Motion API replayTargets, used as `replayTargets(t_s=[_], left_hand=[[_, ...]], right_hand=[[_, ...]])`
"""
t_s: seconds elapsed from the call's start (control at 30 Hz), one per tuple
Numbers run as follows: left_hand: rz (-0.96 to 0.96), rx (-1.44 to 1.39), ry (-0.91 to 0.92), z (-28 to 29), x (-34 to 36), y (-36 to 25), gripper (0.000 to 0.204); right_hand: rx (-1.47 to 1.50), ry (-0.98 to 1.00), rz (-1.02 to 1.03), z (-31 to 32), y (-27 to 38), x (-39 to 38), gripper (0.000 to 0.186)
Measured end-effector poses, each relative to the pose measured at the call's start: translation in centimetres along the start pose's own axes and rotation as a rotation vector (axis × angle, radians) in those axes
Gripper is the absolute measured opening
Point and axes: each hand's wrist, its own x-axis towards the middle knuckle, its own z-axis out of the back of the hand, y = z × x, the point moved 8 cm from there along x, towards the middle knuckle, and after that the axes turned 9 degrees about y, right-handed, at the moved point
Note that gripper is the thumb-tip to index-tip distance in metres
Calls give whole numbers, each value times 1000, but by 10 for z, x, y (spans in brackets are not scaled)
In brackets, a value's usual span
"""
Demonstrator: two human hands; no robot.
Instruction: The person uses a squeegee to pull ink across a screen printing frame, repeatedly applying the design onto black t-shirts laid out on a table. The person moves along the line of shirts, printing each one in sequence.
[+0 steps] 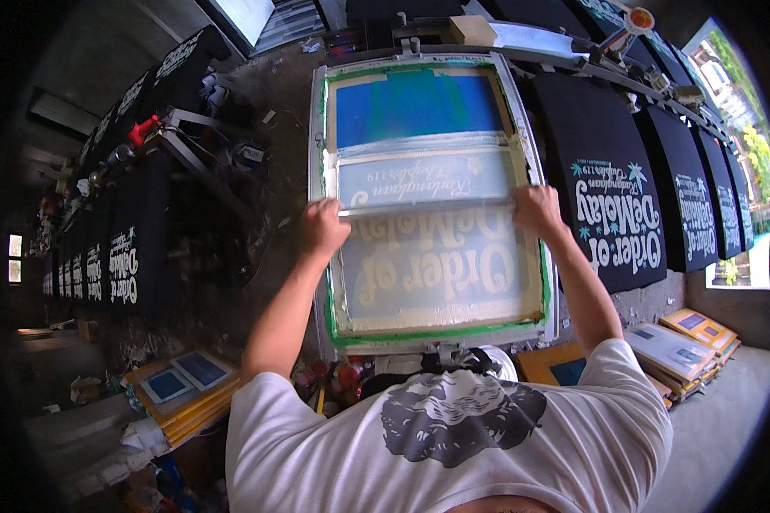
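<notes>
Gripping squeegee (428, 208) ends, left hand (322, 227), right hand (536, 211), inside screen frame (321, 137) edges.

The person wears a white short-sleeved T-shirt (453, 445) that fills the lower centre of the frame, with a dark grey graphic print (462, 415) across it. Both forearms are bare, with no gloves, watch or rings visible on the left hand (323, 227) or right hand (537, 210)

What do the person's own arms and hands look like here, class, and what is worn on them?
Both forearms are bare. The left hand and right hand wear no gloves, and no rings or watch can be made out. Short white T-shirt sleeves cover the upper arms; the shirt carries a dark grey print.
</notes>
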Motion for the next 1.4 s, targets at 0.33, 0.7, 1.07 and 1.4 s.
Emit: replayTargets(t_s=[0.33,0.7,1.07,1.4], left_hand=[[34,-98,16,69,-202,-105,21],[-99,84,-172,24,17,-1,21],[-27,37,-116,-26,113,57,17],[-47,20,-133,20,-98,-42,24]], right_hand=[[160,-207,211,-35,52,-215,19],[55,-352,170,41,9,7,24],[-3,-126,-31,46,-17,125,27],[47,-230,76,-32,17,-95,30]])
